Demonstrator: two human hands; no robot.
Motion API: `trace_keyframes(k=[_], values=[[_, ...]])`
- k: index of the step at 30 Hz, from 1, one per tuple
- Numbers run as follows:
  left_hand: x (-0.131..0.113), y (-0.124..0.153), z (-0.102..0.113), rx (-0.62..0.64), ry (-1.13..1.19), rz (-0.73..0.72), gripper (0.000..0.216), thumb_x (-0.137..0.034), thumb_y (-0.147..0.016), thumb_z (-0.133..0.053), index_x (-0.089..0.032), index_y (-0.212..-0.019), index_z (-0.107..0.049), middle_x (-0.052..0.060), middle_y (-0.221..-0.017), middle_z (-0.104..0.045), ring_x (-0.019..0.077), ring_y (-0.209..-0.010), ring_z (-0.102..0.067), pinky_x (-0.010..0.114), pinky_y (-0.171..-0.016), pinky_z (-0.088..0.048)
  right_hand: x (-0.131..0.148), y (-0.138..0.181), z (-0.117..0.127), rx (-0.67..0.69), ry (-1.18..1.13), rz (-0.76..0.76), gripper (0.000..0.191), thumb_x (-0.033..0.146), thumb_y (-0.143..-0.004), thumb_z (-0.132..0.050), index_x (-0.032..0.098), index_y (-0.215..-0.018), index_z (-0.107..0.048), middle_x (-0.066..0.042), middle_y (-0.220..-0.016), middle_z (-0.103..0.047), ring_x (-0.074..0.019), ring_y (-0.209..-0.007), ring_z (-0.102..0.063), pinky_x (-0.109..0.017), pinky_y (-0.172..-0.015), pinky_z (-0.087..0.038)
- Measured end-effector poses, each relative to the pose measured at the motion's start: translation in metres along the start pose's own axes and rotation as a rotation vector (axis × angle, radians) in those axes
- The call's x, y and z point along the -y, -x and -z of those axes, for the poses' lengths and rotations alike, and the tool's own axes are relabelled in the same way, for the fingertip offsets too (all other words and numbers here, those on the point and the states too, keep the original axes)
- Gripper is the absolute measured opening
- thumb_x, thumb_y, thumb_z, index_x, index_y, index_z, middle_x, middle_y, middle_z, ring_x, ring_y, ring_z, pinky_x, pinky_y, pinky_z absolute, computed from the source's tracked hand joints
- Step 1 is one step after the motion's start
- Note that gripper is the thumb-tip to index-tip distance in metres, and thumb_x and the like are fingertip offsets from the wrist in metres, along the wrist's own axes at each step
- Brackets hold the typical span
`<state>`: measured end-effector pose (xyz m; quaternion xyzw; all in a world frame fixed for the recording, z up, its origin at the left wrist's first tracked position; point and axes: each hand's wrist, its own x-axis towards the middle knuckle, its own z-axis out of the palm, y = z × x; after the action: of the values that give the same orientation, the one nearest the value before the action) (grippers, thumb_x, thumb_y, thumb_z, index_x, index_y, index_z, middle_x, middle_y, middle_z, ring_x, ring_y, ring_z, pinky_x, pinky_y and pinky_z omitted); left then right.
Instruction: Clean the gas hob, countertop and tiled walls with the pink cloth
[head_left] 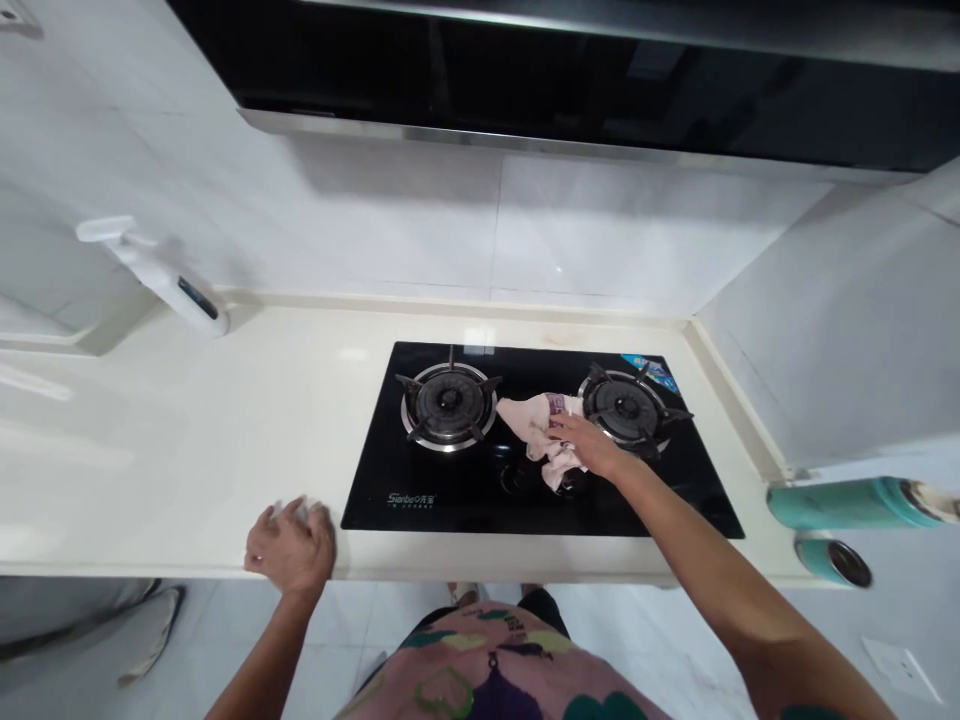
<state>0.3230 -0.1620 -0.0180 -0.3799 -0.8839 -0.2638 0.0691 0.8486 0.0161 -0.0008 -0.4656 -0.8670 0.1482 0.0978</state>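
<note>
My right hand presses on a crumpled pale pink cloth with a purple patterned patch, its fingers closed over the fabric. The cloth lies on the black glass gas stove, between the left burner and the right burner. Part of the cloth covers the area near the control knobs. Beside the stove's front left corner, my left hand rests on the counter edge, fingers loosely bent and apart, holding nothing.
A white spray bottle stands against the wall at the back left of the pale counter. At the right end are a green flask and a green cup. A dark range hood overhangs the stove.
</note>
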Motion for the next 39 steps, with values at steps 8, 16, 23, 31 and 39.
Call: trace_keyframes(k=[8, 16, 23, 31, 39], values=[[-0.004, -0.002, 0.004, 0.042, -0.018, 0.021, 0.048, -0.049, -0.094, -0.047, -0.016, -0.121, -0.07, 0.023, -0.153, -0.051, 0.0382, -0.149, -0.039, 0.067, -0.118, -0.029, -0.006, 0.061, 0.001, -0.074, -0.039, -0.049, 0.078, -0.003, -0.074, -0.047, 0.022, -0.144, -0.067, -0.011, -0.157, -0.058, -0.0268, -0.144, -0.053, -0.054, -0.126, -0.039], [-0.01, -0.005, 0.009, 0.111, -0.028, 0.035, 0.047, -0.047, -0.096, -0.046, -0.016, -0.122, -0.07, 0.024, -0.154, -0.052, 0.0382, -0.15, -0.04, 0.067, -0.12, -0.029, 0.0, 0.058, -0.005, -0.136, -0.062, -0.089, 0.066, -0.001, -0.073, -0.05, 0.021, -0.132, -0.071, -0.01, -0.137, -0.069, -0.0252, -0.129, -0.062, -0.047, -0.118, -0.047], [-0.014, -0.006, 0.014, 0.14, -0.038, 0.083, 0.052, -0.052, -0.097, -0.041, -0.018, -0.12, -0.071, 0.022, -0.154, -0.053, 0.0378, -0.147, -0.042, 0.064, -0.119, -0.03, 0.009, 0.068, -0.013, -0.203, -0.014, -0.177, 0.067, 0.002, -0.076, -0.049, 0.017, -0.138, -0.066, -0.014, -0.141, -0.066, -0.0287, -0.128, -0.06, -0.053, -0.116, -0.046], [-0.011, -0.004, 0.011, 0.102, 0.001, 0.046, 0.049, -0.052, -0.097, -0.044, -0.017, -0.12, -0.07, 0.025, -0.153, -0.053, 0.0406, -0.15, -0.041, 0.066, -0.121, -0.029, 0.014, 0.057, -0.005, -0.156, 0.034, -0.192, 0.062, 0.003, -0.077, -0.05, 0.019, -0.134, -0.069, -0.011, -0.134, -0.069, -0.0272, -0.122, -0.062, -0.047, -0.116, -0.046], [-0.017, -0.008, 0.017, 0.118, -0.001, 0.119, 0.05, -0.056, -0.097, -0.045, -0.019, -0.119, -0.071, 0.025, -0.155, -0.053, 0.0407, -0.153, -0.041, 0.068, -0.123, -0.028, 0.017, 0.079, -0.007, -0.182, 0.08, -0.267, 0.05, 0.011, -0.087, -0.054, 0.017, -0.135, -0.066, -0.014, -0.13, -0.068, -0.0293, -0.119, -0.062, -0.046, -0.11, -0.049]])
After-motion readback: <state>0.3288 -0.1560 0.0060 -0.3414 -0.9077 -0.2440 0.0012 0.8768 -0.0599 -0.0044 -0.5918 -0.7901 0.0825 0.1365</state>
